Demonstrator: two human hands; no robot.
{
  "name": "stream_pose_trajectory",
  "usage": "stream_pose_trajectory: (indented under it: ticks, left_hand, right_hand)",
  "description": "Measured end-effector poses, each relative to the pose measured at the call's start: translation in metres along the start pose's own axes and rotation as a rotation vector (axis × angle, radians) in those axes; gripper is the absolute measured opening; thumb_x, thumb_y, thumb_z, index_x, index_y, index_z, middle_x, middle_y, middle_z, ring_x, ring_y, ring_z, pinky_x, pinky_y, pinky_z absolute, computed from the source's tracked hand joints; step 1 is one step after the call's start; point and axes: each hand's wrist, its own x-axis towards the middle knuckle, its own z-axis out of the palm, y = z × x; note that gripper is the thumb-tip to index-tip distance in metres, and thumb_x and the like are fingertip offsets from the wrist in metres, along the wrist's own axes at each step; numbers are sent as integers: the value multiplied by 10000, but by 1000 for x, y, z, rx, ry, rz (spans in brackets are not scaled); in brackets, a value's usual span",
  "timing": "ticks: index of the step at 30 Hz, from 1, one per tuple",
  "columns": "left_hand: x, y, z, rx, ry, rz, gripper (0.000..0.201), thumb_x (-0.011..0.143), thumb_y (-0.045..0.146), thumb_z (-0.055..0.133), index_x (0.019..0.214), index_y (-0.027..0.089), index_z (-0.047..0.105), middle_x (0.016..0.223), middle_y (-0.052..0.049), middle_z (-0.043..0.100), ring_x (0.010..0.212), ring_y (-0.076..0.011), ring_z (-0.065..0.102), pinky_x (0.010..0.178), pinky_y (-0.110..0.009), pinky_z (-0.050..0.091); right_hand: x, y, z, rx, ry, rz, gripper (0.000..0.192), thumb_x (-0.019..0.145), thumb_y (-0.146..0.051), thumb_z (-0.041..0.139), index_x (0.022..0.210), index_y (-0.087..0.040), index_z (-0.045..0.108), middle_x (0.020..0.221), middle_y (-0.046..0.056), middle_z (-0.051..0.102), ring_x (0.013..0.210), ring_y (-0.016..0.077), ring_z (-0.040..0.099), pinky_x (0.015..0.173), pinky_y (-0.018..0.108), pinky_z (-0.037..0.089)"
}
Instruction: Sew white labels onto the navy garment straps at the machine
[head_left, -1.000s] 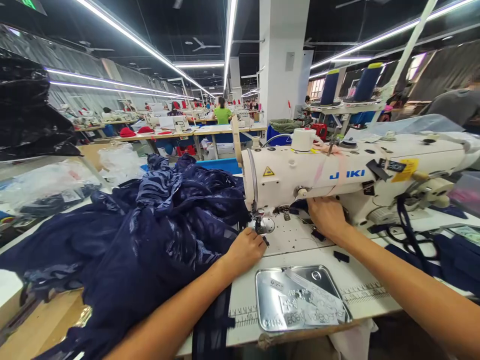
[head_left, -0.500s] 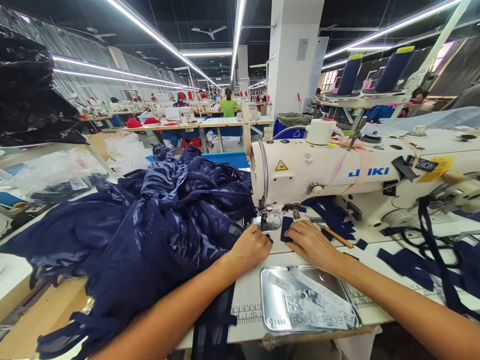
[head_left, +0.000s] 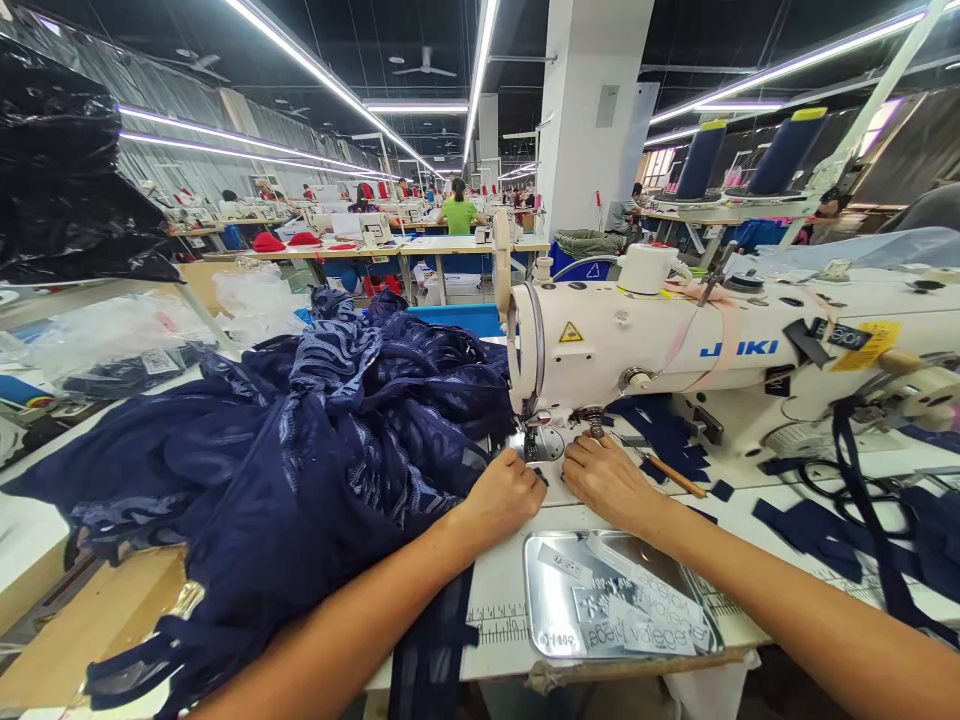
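Observation:
My left hand [head_left: 504,497] is closed in front of the sewing machine's needle area [head_left: 541,443], its fingers curled inward. A sliver of navy cloth shows by its fingertips, but what they grip is hidden. Just right of the needle plate, my right hand [head_left: 606,480] has its fingers bent down and pressed together; whatever they pinch is covered. The white sewing machine [head_left: 652,335] stands behind both hands. A heap of navy mesh garments [head_left: 322,440] lies against the left forearm.
Below my hands sits a metal tray [head_left: 541,575] with printed transfer labels [head_left: 637,610]. An orange-handled tool [head_left: 675,476], navy fabric scraps [head_left: 806,540] and black-handled scissors [head_left: 874,505] lie on the right. Thread cones [head_left: 701,160] stand above. People work at tables farther back.
My right hand has moved slightly left and up, towards the needle, and its fingers have drawn together. The navy fabric piece beside its fingertips is now out of sight. My left hand stays almost in place.

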Motion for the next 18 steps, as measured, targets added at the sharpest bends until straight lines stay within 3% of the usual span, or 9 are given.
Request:
stream_pose_trajectory:
  ticks: [4,9,13,18]
  left_hand:
    - [-1,0,0,-7,13,-7,168,799,84,480,637,117,512,610,-47,579,561,-160,511,567,-314,282]
    - [-2,-1,3,2,34,0,170,800,73,469,641,117,509,604,-42,567,556,-157,501,570,-313,284]
    - [-3,0,0,-8,100,9,167,811,66,441,676,117,526,610,-32,548,564,-150,484,574,-309,287]
    - [-4,-1,-5,-103,172,127,162,824,90,453,686,132,527,757,-36,572,659,-145,489,587,-293,289]
  right_hand:
    - [5,1,6,215,-45,143,179,795,-102,465,641,-146,546,734,63,570,696,176,494,674,295,385]
    - [-1,4,10,405,-5,219,175,797,-81,431,662,-159,511,739,46,545,694,165,482,675,285,400]
    - [0,1,9,349,-14,219,162,808,-91,417,696,-150,519,762,60,542,704,176,470,658,298,387]
    - [7,-8,5,288,-42,185,167,801,-76,413,706,-139,535,810,78,550,746,190,474,675,315,373]
